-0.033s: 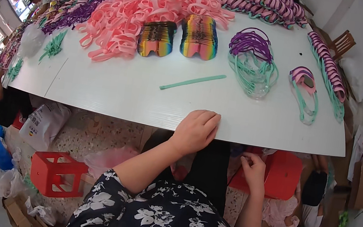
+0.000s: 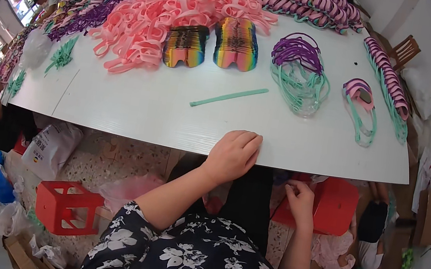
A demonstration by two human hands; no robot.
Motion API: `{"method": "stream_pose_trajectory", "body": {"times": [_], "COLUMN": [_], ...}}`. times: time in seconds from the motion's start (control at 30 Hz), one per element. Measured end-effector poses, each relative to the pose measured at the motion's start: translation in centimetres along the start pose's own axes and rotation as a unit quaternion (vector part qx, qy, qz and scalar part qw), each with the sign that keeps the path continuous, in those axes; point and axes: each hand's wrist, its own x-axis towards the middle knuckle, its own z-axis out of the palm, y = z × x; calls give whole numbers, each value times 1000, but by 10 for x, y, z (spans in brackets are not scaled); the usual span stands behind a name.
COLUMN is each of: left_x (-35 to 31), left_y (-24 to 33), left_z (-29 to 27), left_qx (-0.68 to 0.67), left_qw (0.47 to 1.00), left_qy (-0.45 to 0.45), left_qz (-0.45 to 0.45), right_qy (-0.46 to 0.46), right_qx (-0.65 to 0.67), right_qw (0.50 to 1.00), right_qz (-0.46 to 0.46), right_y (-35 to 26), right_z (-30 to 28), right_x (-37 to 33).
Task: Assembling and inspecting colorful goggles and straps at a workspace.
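Note:
My left hand (image 2: 233, 154) rests knuckles up on the front edge of the white table (image 2: 145, 115). Its fingers are curled and the palm side is hidden. Below the edge, by a red stool (image 2: 336, 207), my right hand (image 2: 300, 198) has its fingers bent in toward the thumb; nothing shows in it. A thin teal strip (image 2: 229, 98) lies beyond my left hand. Behind it stand two stacks of rainbow mirrored lenses, a left one (image 2: 185, 45) and a right one (image 2: 237, 45). To their right are a bundle of purple and teal straps (image 2: 300, 77) and pink goggles (image 2: 362, 96) with a teal strap.
A large heap of pink goggle frames (image 2: 161, 13) covers the back middle. Rows of finished goggles (image 2: 309, 6) lie at the back, another row (image 2: 388, 77) along the right edge. Teal strips (image 2: 62, 57) lie left. A red stool (image 2: 66, 208) stands on the floor; people sit far left.

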Motion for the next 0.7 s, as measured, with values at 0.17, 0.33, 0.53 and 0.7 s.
{"method": "stream_pose_trajectory", "body": {"times": [0.17,0.33,0.53,0.7], "left_x": [-2,-7,-17,-42], "left_y": [-2,-7,-7,-8], "left_z": [-2,0,-6,-18], "left_qx": [-12,-16,-21,-50], "left_qw": [1000,1000,999,997], "left_qy": [-3,3,22,40], "left_qz": [8,20,27,43], "right_qy": [3,-87,-167,11], "right_qx": [8,19,75,-14], "right_qw": [999,994,975,947], "right_qz": [-38,-63,-126,-321], "right_y": [-15,-71,-147,-205], "right_z": [19,10,-6,41], "right_x": [-7,-7,38,147]}}
